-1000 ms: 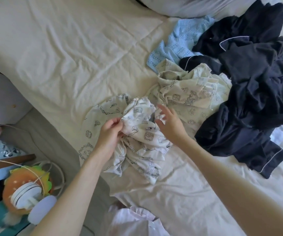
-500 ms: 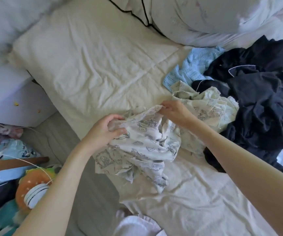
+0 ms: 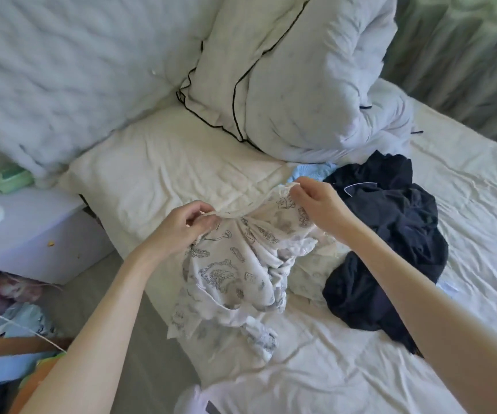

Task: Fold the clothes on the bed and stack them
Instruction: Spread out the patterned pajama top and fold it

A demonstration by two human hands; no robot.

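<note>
A white printed garment (image 3: 235,270) hangs crumpled above the cream bed sheet (image 3: 157,168). My left hand (image 3: 181,228) pinches its gathered top edge on the left, and my right hand (image 3: 318,204) pinches the same edge on the right. To the right lies a dark navy pile of clothes (image 3: 390,234). A light blue knit piece (image 3: 307,171) peeks out behind my right hand. Another pale printed piece (image 3: 313,270) lies partly hidden under the held garment.
A rolled pale duvet with black piping (image 3: 301,85) sits at the head of the bed. A white bedside unit (image 3: 32,228) stands at left, with toys and clutter (image 3: 8,339) on the floor below. The bed edge (image 3: 151,294) runs diagonally under my left forearm.
Both hands have lifted the printed garment up off the bed and moved apart along its top edge. My view has tilted up toward the head of the bed.
</note>
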